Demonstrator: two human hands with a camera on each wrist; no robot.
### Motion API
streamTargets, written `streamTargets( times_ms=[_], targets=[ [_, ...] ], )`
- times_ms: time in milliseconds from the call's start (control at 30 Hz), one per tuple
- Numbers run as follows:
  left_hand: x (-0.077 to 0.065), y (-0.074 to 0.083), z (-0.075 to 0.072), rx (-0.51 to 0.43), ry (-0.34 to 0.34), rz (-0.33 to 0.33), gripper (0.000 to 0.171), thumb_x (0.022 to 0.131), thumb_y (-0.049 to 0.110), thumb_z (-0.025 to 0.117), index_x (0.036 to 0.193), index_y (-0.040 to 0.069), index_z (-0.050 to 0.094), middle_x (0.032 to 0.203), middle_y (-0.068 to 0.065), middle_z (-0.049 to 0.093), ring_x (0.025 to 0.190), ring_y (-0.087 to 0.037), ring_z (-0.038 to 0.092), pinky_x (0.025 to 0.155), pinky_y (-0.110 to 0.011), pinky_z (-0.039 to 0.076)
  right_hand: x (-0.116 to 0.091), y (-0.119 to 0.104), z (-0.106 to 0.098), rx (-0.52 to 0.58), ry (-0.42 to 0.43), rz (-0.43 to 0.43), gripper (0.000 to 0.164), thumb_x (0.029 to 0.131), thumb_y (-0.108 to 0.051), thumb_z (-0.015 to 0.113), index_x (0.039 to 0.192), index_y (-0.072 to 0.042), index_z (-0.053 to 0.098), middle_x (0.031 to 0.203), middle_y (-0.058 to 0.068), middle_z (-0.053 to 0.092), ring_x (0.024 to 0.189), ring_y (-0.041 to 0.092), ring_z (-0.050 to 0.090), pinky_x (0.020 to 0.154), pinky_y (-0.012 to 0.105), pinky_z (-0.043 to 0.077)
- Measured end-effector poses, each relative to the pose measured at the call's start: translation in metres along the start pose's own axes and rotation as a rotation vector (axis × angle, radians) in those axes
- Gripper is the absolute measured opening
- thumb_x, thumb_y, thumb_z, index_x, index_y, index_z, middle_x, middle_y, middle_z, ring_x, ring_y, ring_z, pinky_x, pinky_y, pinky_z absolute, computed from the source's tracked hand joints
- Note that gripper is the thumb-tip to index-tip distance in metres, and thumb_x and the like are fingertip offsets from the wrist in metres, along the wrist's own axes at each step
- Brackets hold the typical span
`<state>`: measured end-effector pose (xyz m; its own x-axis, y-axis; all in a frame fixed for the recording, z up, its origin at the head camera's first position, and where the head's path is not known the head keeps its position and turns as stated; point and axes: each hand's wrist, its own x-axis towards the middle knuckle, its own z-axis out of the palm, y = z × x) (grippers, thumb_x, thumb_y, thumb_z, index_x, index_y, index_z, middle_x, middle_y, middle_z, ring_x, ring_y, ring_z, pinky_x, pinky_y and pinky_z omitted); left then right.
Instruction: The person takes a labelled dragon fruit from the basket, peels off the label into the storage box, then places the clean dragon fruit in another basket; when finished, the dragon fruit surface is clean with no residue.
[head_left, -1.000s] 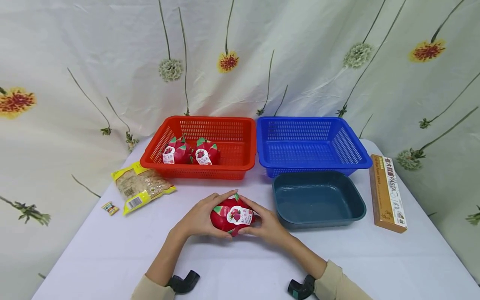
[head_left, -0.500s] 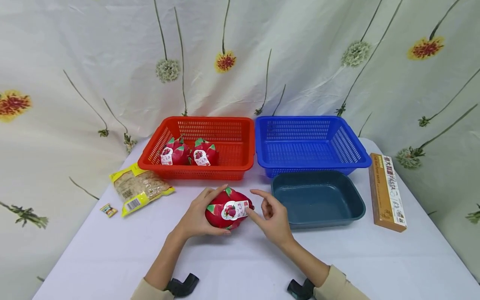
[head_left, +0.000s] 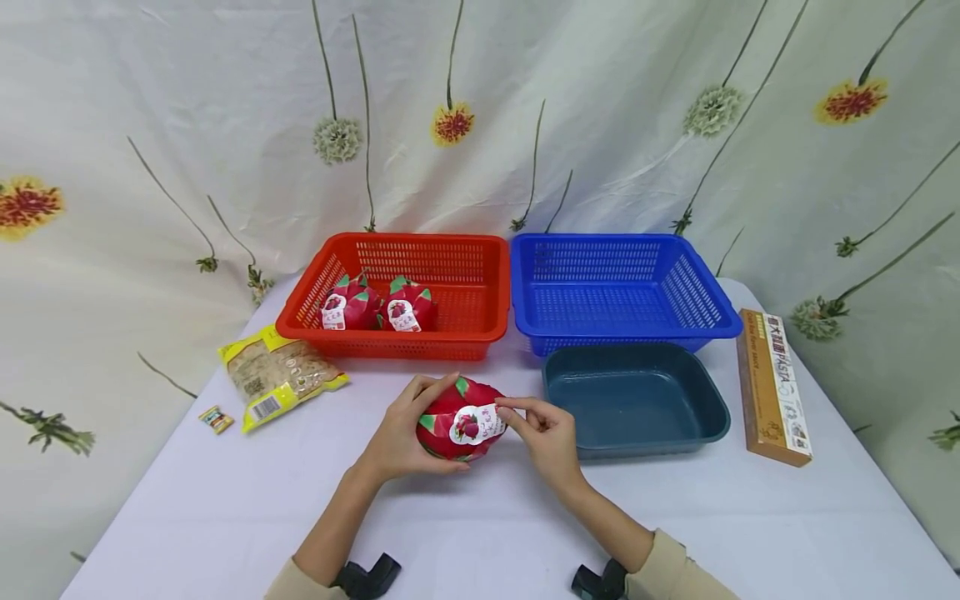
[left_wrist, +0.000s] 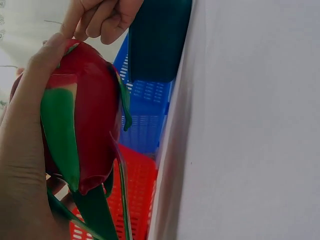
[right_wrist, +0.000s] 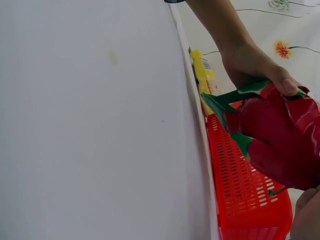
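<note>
In the head view my left hand (head_left: 401,437) grips a glossy red dragon fruit (head_left: 444,402) from its left side, thumb below and fingers over the top. A white label with a fruit picture (head_left: 471,425) faces up on it. My right hand (head_left: 551,437) pinches the label's right end between thumb and forefinger, its other fingers curled in. The left wrist view shows the dragon fruit (left_wrist: 95,115) close up, with green leaf tips. In the right wrist view, the left thumb presses the dragon fruit (right_wrist: 280,135); the right hand (right_wrist: 306,215) shows only partly.
Two labelled dragon fruits (head_left: 411,307) lie in a red basket (head_left: 468,337). Beside it stand a blue basket (head_left: 637,331) and a dark teal tub (head_left: 637,446). A yellow bag (head_left: 288,375) and small packet (head_left: 217,419) lie left, a pasta box (head_left: 774,387) right.
Both hands held the dragon fruit at first. My right hand let go and drew back right, then came back to pinch the label's right end. My left hand kept its grip.
</note>
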<state>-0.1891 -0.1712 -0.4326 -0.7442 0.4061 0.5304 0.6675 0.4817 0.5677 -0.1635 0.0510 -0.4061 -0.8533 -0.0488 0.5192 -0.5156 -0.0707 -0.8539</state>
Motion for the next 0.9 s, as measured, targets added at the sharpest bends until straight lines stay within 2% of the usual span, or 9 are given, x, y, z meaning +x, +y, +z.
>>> streamTargets(
  times_ms=[300, 500, 667, 900],
  targets=[
    [-0.0004, -0.001, -0.0005, 0.051, -0.006, -0.018, 0.098, 0.056, 0.043, 0.086, 0.141, 0.027, 0.038, 0.116, 0.001, 0.047, 0.112, -0.016, 0.044, 0.075, -0.032, 0.053, 0.0005, 0.001, 0.0035, -0.027, 0.017, 0.073, 0.012, 0.085, 0.003, 0.062, 0.093, 0.01, 0.066, 0.049, 0.003, 0.029, 0.047, 0.005, 0.024, 0.041, 0.025, 0.016],
    [0.0006, -0.0027, -0.0017, 0.064, 0.0, -0.011, 0.099, 0.056, 0.043, 0.085, 0.141, 0.027, 0.037, 0.117, 0.0, 0.047, 0.112, -0.016, 0.044, 0.075, -0.033, 0.053, 0.0031, 0.0003, 0.0043, -0.052, 0.007, 0.086, 0.013, 0.08, 0.002, 0.068, 0.092, 0.007, 0.068, 0.048, 0.003, 0.027, 0.046, 0.006, 0.023, 0.039, 0.025, 0.014],
    [-0.0011, -0.005, -0.001, 0.097, 0.007, -0.008, 0.099, 0.055, 0.045, 0.085, 0.141, 0.027, 0.038, 0.116, 0.0, 0.047, 0.11, -0.017, 0.045, 0.075, -0.034, 0.053, 0.0028, 0.0001, 0.0048, -0.062, 0.018, 0.113, 0.01, 0.08, 0.001, 0.068, 0.088, 0.007, 0.068, 0.048, 0.003, 0.027, 0.045, 0.005, 0.023, 0.042, 0.021, 0.016],
    [0.0008, -0.0078, 0.0038, 0.1, -0.012, -0.048, 0.101, 0.055, 0.048, 0.085, 0.142, 0.029, 0.036, 0.113, 0.003, 0.047, 0.109, -0.015, 0.046, 0.075, -0.032, 0.053, -0.002, -0.0031, 0.0008, -0.076, -0.017, 0.09, 0.006, 0.081, 0.003, 0.067, 0.086, 0.007, 0.066, 0.049, 0.004, 0.026, 0.046, 0.004, 0.023, 0.042, 0.021, 0.018]
  ],
)
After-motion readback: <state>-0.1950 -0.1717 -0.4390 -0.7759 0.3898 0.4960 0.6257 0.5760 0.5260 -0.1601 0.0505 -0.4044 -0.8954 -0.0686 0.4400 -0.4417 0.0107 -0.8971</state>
